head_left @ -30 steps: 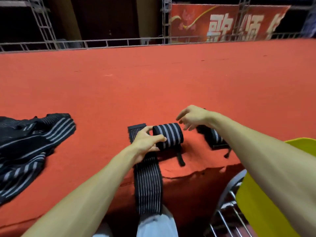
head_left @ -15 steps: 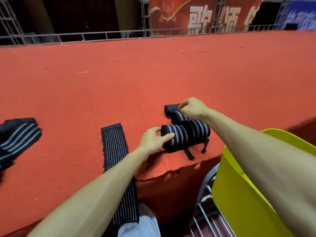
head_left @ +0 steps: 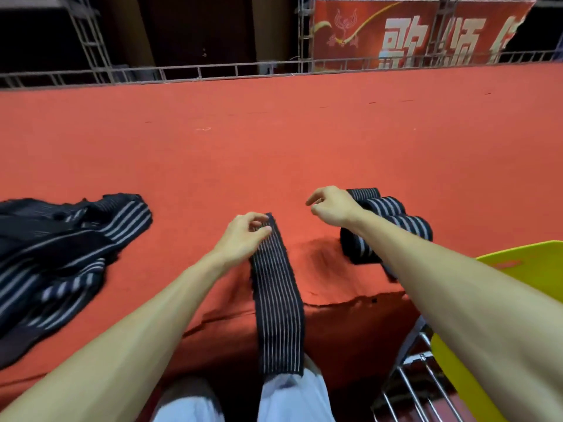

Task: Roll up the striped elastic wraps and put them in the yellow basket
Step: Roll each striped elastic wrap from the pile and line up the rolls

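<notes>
A heap of unrolled wraps, black with pale stripes, lies far left on the red worktop. The left hand pinches the far end of a flat wrap that hangs over the near edge. The right hand hovers loosely curled and empty, its forearm partly hiding the rolled wraps. The yellow basket sits at the lower right.

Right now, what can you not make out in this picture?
Head view:
yellow basket: inside hidden; right arm and frame edge cut it.
rolled wraps: count unclear behind that arm.
wrap pile: blurred, cut by left edge.
left hand: its grip on flat wrap hidden by fingers.
</notes>
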Tool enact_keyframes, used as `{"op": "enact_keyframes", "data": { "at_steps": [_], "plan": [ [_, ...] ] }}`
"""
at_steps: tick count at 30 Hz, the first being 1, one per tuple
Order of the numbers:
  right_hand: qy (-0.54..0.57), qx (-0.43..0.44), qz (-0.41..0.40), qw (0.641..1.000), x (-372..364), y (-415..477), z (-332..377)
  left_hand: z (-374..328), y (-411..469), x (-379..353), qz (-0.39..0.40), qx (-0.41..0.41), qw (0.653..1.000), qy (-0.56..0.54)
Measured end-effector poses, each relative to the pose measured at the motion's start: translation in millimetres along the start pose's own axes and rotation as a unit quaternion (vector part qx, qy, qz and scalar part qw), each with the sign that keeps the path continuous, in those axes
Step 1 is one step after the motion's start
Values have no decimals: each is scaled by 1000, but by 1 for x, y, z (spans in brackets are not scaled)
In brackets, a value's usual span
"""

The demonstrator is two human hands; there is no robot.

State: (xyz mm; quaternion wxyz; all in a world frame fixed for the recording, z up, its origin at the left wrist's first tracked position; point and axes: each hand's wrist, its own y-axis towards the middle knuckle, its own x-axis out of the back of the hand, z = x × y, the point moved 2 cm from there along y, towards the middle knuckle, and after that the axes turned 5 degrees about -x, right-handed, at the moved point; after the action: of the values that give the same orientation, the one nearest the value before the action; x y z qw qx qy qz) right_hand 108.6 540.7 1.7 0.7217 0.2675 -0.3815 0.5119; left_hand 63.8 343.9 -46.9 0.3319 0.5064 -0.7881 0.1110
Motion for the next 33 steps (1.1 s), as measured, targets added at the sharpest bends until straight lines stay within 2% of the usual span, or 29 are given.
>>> {"op": "enact_keyframes", "data": {
  "at_steps": [6, 10, 14, 18, 21, 23, 25, 29, 33],
  "plan": [
    [-5, 83, 79, 993, -79, 2, 92, 72, -58, 117, -107, 76, 991, 20],
    [3, 131, 119, 984, -131, -3, 154, 112, -95, 171, -195, 64, 977, 56],
    [15, 160, 166, 973, -180, -6, 202, 154, -116, 214, -278, 66, 950, 128],
    [25, 182, 191, 964, -220, -1, 236, 192, -123, 245, -321, 85, 900, 282],
    [79, 141, 224, 961, -249, 9, 250, 217, -120, 257, -283, 132, 902, 297],
    [138, 82, 256, 953, -267, 15, 255, 231, -119, 260, -256, 176, 912, 267],
    [161, 42, 259, 951, -283, 21, 259, 242, -122, 261, -262, 189, 917, 236],
    [208, 4, 239, 948, -302, 30, 268, 252, -127, 265, -271, 152, 933, 182],
    [340, -91, 243, 904, -298, 27, 281, 238, -124, 272, -252, 100, 947, 170]
  ]
}}
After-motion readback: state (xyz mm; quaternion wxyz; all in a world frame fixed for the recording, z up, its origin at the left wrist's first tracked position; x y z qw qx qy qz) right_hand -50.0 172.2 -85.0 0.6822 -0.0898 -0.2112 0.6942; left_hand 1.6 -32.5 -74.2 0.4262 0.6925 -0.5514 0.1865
